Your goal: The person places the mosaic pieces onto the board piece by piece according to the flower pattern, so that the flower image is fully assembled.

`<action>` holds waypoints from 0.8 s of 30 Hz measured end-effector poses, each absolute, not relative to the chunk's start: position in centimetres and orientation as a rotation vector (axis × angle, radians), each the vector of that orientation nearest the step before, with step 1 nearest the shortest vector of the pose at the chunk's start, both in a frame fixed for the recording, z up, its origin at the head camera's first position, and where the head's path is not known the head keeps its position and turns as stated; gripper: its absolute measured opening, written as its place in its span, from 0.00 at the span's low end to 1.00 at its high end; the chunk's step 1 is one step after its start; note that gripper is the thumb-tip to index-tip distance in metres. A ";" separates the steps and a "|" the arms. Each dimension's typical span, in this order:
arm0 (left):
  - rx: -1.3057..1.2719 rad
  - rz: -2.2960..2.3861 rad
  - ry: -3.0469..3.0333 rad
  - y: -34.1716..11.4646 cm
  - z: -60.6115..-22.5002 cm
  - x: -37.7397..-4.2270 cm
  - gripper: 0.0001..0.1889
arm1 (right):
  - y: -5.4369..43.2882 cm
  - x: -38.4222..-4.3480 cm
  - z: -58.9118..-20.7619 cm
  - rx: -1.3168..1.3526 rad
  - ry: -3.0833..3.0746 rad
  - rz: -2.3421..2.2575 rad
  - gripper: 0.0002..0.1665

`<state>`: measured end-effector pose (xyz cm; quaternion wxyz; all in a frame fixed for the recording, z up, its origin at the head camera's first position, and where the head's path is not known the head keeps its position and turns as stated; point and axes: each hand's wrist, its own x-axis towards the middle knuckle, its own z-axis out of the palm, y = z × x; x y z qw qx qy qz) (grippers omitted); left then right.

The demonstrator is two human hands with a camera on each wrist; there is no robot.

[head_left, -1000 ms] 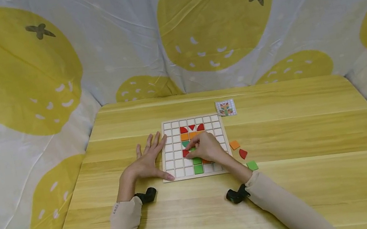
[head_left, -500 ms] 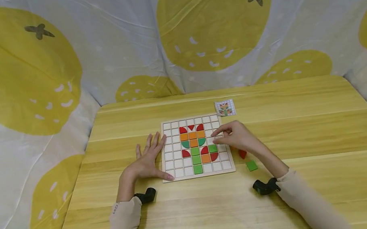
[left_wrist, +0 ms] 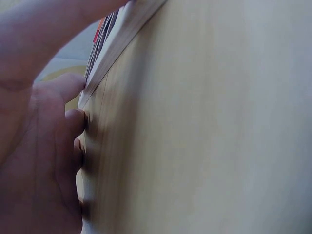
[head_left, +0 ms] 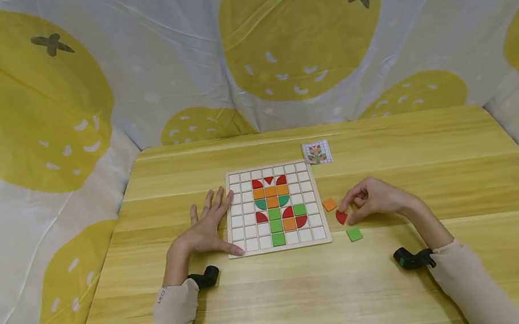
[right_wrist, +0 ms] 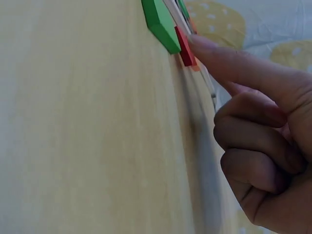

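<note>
My left hand [head_left: 206, 230] lies spread along the left side of a wooden grid board [head_left: 255, 254], fingertips and thumb on its edge. Red, orange and green tiles form a flower-like pattern in the board's cells. Right of the board, my right hand [head_left: 375, 198] has its thumb and index finger at the edges of a red quarter-circle tile [head_left: 340, 218], the other fingers curled in. In the right wrist view, a fingertip meets this red tile [right_wrist: 184, 48]. An orange square tile [head_left: 329, 204] lies just behind it, and a green square tile [head_left: 354, 234] in front.
A small printed pattern card [head_left: 316, 153] lies by the board's far right corner. The wood-grain table [head_left: 285, 308] meets a lemon-print cloth [head_left: 181, 71] at the back. Each wrist carries a black camera mount.
My right hand has moved from over the board, rightward to the loose red tile. A green square now shows at the right of the pattern. The left hand stays in place.
</note>
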<state>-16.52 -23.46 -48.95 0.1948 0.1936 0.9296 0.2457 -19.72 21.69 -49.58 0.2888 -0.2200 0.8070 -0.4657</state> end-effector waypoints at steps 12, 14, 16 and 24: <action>0.549 0.687 2.615 -23.5 -49.0 -16.6 0.75 | 21.9 -19.8 -49.8 -0.502 2.217 -1.271 0.11; 0.551 0.691 2.613 -23.5 -49.0 -16.5 0.75 | 22.1 -19.9 -49.7 -0.470 2.251 -1.276 0.12; 0.548 0.697 2.609 -23.5 -48.9 -16.5 0.75 | 22.3 -19.9 -49.7 -0.478 2.257 -1.263 0.14; 0.548 0.704 2.604 -23.4 -48.7 -16.4 0.75 | 23.1 -20.0 -50.1 -0.613 2.135 -1.212 0.20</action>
